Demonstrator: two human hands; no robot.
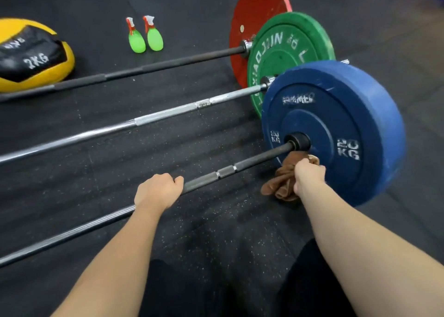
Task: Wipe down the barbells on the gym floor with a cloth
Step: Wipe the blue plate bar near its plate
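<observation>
One dark steel barbell (252, 162) mid-wipe.
Left hand (156, 192) grips it; right hand (308, 175) clutches brown cloth (281, 184) at blue rubber plate (336, 115); shaft likely next.

1. I read the light as even, moderate and from overhead; the forearms are well exposed.
2. Shadows on the floor (216, 232) are faint and soft-edged.
3. A pale sheen lies on the floor at upper right.
4. The silver bar (144, 119) carries a bright streak of glare along its length.
5. Wide-angle distortion bows straight lines toward the frame edges.
6. Sharpness falls at the margins: the yellow ball (67, 59) and the top right corner look smeared.
</observation>
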